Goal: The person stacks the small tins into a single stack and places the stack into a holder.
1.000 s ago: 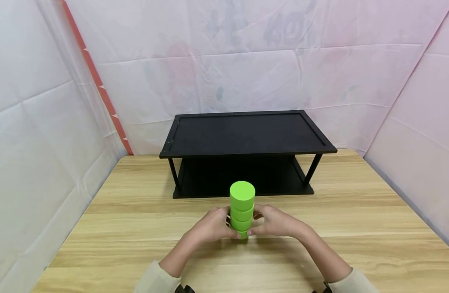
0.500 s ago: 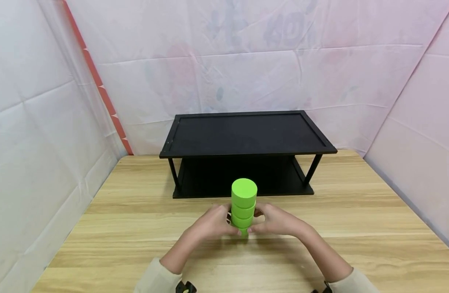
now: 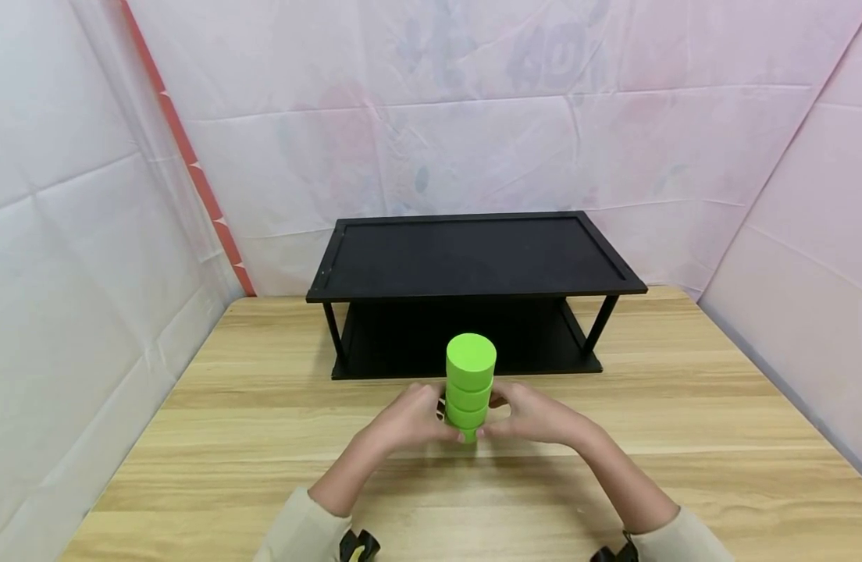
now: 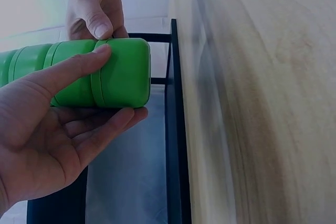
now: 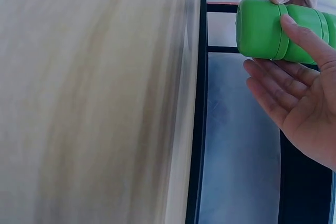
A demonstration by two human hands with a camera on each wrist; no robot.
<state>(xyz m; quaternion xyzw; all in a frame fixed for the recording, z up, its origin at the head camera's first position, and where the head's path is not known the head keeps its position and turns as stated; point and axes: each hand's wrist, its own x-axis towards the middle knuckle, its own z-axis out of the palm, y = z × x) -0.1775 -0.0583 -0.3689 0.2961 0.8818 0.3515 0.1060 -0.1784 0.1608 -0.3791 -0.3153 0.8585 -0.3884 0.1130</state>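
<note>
A bright green ringed cylinder, like a stack of short round sections, stands upright between the two hands in front of the black rack. Its lower end is rounded, with a gap between it and the wooden table in both wrist views. The left hand grips it from the left, thumb along the near side and fingers on the far side. From the right, the right hand holds it the same way. Both thumbs lie near a seam low on the cylinder.
The black two-tier rack stands at the back of the wooden table, its lower shelf just beyond the cylinder. White sheets form walls behind and on both sides. A red strip runs down the back left corner.
Both hands have shifted slightly forward and upward in the head view, carrying the green cylinder toward the rack and a little to the right. The rack has not moved.
</note>
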